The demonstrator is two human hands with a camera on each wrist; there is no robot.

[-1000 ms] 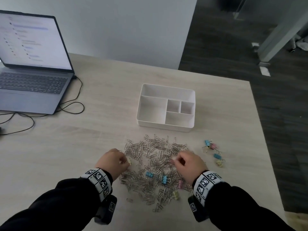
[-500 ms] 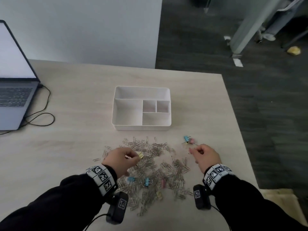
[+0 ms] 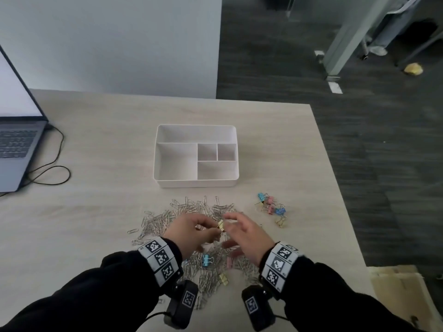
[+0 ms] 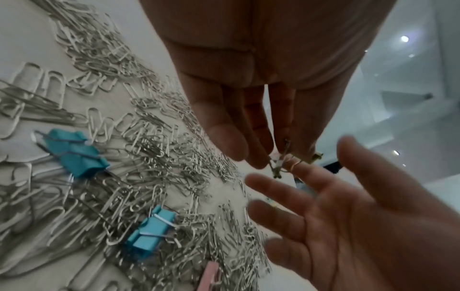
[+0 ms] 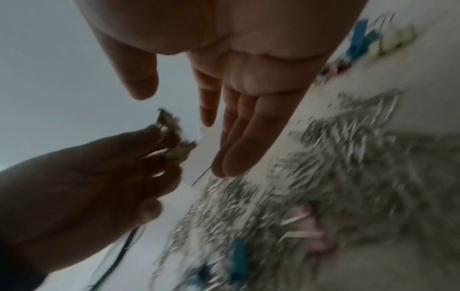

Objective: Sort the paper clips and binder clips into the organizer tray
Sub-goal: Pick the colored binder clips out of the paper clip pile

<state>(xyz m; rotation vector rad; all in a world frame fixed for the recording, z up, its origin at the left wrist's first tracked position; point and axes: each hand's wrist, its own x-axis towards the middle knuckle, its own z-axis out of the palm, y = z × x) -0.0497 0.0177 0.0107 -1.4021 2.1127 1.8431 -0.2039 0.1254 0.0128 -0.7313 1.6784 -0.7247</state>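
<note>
A heap of silver paper clips [image 3: 191,212] lies on the table in front of the white organizer tray [image 3: 196,183], whose compartments show nothing inside. My left hand [image 3: 215,230] hovers over the heap and pinches a small yellow binder clip [image 3: 221,225] at its fingertips [image 4: 259,159]. My right hand [image 3: 233,232] is beside it, blurred, fingers [image 5: 234,153] straight and spread, holding nothing. Blue [image 4: 72,151], pink [image 3: 229,262] and yellow [image 3: 224,279] binder clips lie mixed into the heap. A separate cluster of coloured binder clips [image 3: 271,208] sits to the right.
A laptop [image 3: 16,144] with a black cable [image 3: 52,173] stands at the far left. The table's right edge [image 3: 335,188] runs close to the binder clip cluster, with dark floor beyond. Bare tabletop lies left of the heap.
My right hand has come back left from the binder clip cluster to my left hand and spread its fingers. My left hand still holds the yellow clip, slightly further right.
</note>
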